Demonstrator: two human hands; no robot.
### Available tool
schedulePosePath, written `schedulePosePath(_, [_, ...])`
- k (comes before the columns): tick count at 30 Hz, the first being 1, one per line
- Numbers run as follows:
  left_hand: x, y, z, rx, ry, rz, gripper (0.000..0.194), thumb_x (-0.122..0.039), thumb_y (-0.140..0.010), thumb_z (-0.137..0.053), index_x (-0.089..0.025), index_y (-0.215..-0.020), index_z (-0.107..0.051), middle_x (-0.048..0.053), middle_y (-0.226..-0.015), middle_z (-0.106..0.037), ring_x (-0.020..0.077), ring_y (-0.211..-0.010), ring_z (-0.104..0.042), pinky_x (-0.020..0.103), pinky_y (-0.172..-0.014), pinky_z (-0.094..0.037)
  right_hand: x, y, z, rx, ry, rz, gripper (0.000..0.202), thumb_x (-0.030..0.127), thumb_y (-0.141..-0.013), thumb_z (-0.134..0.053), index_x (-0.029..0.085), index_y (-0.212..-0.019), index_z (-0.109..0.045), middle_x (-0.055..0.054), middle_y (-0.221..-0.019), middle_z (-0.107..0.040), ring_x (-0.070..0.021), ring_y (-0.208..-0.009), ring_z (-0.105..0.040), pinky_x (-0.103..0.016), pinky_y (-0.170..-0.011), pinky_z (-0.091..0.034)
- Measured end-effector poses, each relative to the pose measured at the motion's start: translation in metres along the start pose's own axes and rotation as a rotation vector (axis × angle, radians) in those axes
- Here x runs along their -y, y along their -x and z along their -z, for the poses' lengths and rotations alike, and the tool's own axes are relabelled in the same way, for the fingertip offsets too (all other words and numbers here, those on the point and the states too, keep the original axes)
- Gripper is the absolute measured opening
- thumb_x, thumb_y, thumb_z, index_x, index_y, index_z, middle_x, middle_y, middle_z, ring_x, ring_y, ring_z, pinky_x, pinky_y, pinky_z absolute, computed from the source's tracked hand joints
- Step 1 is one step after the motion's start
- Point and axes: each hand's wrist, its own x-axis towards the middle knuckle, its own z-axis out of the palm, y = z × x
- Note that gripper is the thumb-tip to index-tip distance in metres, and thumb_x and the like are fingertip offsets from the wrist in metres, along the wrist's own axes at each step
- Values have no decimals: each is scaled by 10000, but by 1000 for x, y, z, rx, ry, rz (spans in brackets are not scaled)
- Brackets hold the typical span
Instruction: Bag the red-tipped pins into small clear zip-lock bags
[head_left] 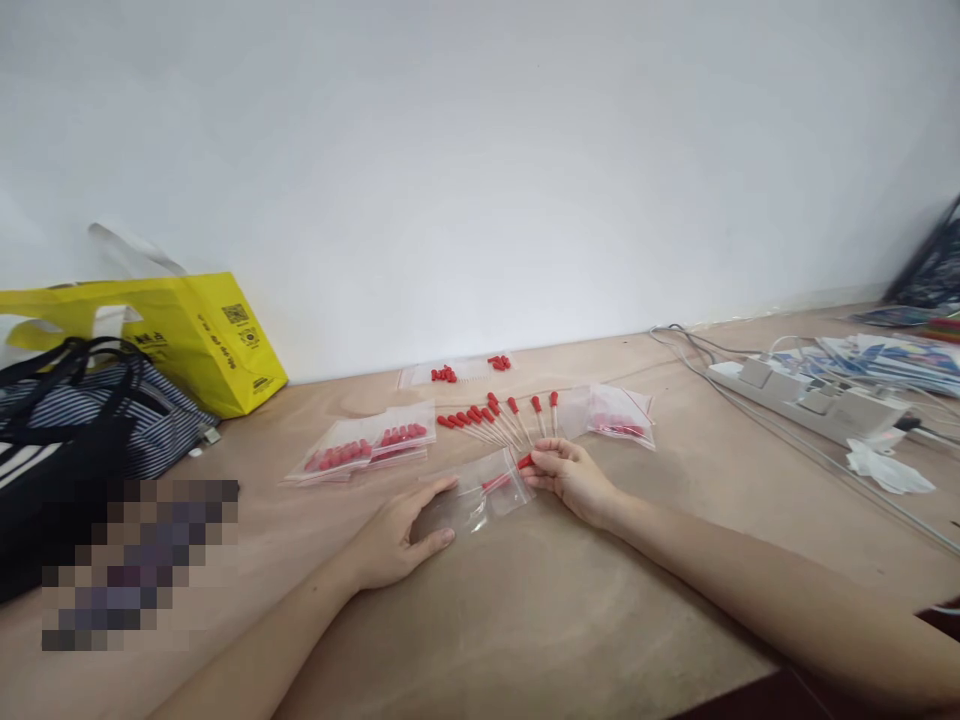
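Note:
A clear zip bag [474,508] lies flat between my hands, its mouth facing right, with a red-bulbed dropper [495,484] partly inside. My right hand [574,480] is closed in a pinch on another dropper's red bulb [525,461] at the bag's mouth; its tube points into the bag. My left hand [401,535] rests at the bag's left end, thumb and fingers apart, touching the plastic. Just behind, several loose droppers [484,415] are fanned out, red bulbs away from me.
Filled bags of droppers [341,452] lie on the left, more bags [619,412] on the right. Loose red bulbs [444,373] sit near the wall. A power strip [806,400] with cables stands right; a yellow bag [217,340] and a striped bag [161,410] stand left.

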Motion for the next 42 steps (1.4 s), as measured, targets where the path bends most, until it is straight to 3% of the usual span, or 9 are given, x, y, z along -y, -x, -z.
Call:
schedulePosePath(4, [1,-1,-1,-1,-6,-16,465,-337,-793,-464,-218,-1228,-352,40,-1281,-419,217,-1147,-398,370,-957,-326,6,3,1,244,286,-92,239,268,-589,-659,153,-718,-493,58,-489,-517,-54,-374,-484,-155,-348,-366])
schedulePosePath(7, [1,-1,-1,-3,-18,-17,469,-330,-791,-465,-212,-1229,-345,46,-1278,-421,217,-1149,-396,373,-958,-323,11,3,3,323,463,-93,234,287,-578,-663,143,-717,-541,69,-497,-523,-14,-296,-384,-137,-286,-270])
schedulePosePath(12, [1,-1,0,2,-11,-22,468,-333,-793,-466,-223,-1231,-342,40,-1284,-414,210,-1154,-390,368,-963,-317,10,2,5,449,607,-45,192,264,-592,-633,138,-736,-614,55,-480,-525,-27,-345,-420,-149,-352,-346])
schedulePosePath(22, [0,0,1,6,-30,-16,491,-347,-784,-470,-233,-1244,-339,39,-1299,-397,226,-1163,-379,384,-964,-316,-8,-12,-4,204,912,414,52,210,-635,-574,170,-608,-554,23,-550,-536,-76,-499,-473,-179,-466,-353])
schedulePosePath(28, [0,0,2,10,-56,-8,512,-365,-788,-457,-217,-1259,-323,53,-1302,-390,240,-1173,-362,396,-974,-296,4,-24,7,401,995,386,116,158,-661,-496,173,-601,-594,19,-567,-571,-85,-520,-496,-189,-511,-366])
schedulePosePath(30, [0,0,2,17,-55,-11,512,-367,-789,-457,-220,-1261,-320,51,-1304,-387,237,-1172,-363,394,-973,-298,14,-38,13,269,997,369,93,160,-644,-513,170,-608,-597,3,-589,-594,-100,-543,-523,-201,-531,-387])
schedulePosePath(33, [2,-1,1,19,-47,-32,521,-370,-783,-466,-241,-1265,-313,40,-1307,-384,238,-1170,-365,398,-967,-303,30,-67,22,-138,1078,411,45,140,-601,-543,171,-572,-557,-28,-617,-604,-136,-598,-554,-230,-556,-400])
schedulePosePath(35, [3,-1,1,17,-35,-44,526,-368,-779,-471,-248,-1265,-312,38,-1305,-387,242,-1167,-366,405,-966,-300,36,-87,24,-292,1102,410,42,136,-583,-557,172,-584,-537,-57,-652,-609,-167,-642,-570,-254,-565,-404])
schedulePosePath(42, [5,-1,-1,29,-15,-69,531,-373,-780,-468,-242,-1268,-305,45,-1309,-378,240,-1171,-359,402,-964,-302,27,-125,10,-385,1055,232,169,103,-505,-629,165,-553,-479,-112,-588,-590,-259,-756,-590,-290,-581,-417])
